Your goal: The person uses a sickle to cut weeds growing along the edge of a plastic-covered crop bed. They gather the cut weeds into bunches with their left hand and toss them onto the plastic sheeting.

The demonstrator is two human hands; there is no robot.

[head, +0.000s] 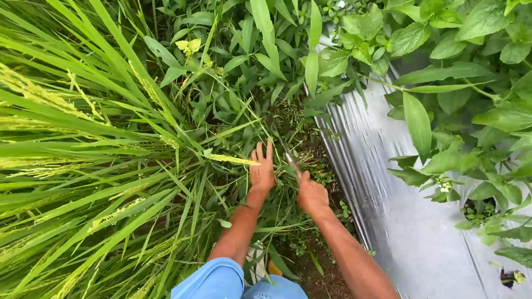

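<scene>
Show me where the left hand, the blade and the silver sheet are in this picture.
left hand (262,173): head view, on the back of the hand.
blade (288,153): head view, on the thin metal part above the right hand (311,194).
silver sheet (382,188): head view, on a bare middle part.

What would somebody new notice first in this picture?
Probably the two bare arms reaching into the weeds at centre: the left hand spread among the grass, the right hand gripping a thin blade. Tall grassy stalks fill the left side, and silvery plastic sheeting runs down the right.

Farm field, rice plants (72,160) (silver mulch sheet (388,182))
</scene>
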